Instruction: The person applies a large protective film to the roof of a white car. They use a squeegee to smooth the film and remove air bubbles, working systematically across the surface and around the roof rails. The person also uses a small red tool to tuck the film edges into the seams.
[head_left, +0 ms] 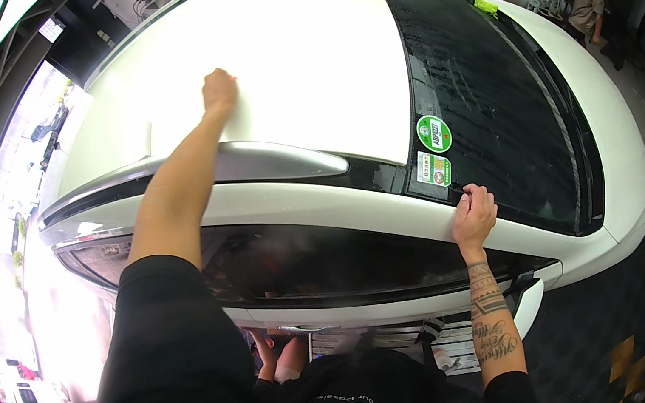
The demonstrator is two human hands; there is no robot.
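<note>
Car roof point(303, 41): where is it, and how does it look?

It fills the upper middle of the view, white and seen from above, with the front of the car toward the right. Glare washes out much of its surface.

Where is the left hand?

The left hand point(219, 92) is at the roof surface, its arm reaching over the silver roof rail point(281, 160). Its fingers are drawn into a narrow, fist-like curl. A small reddish bit shows at its right edge; I cannot tell what that is, or whether the hand holds it.

And the right hand?

The right hand point(474, 216) is lower and farther right, at the near pillar beside the dark windshield point(482, 78). Its fingers are bent; I cannot tell whether anything is held. Tattoos mark that forearm.

What lies around them?

Near the right hand, a round green-and-white sticker point(434, 133) and a squarish sticker point(433, 169) sit in the windshield's corner. A yellow-green cloth point(486, 6) lies at the windshield's far side. Below the right hand, beside the forearm, is a white side mirror point(529, 307). Another person point(588, 3) stands at the upper right.
</note>
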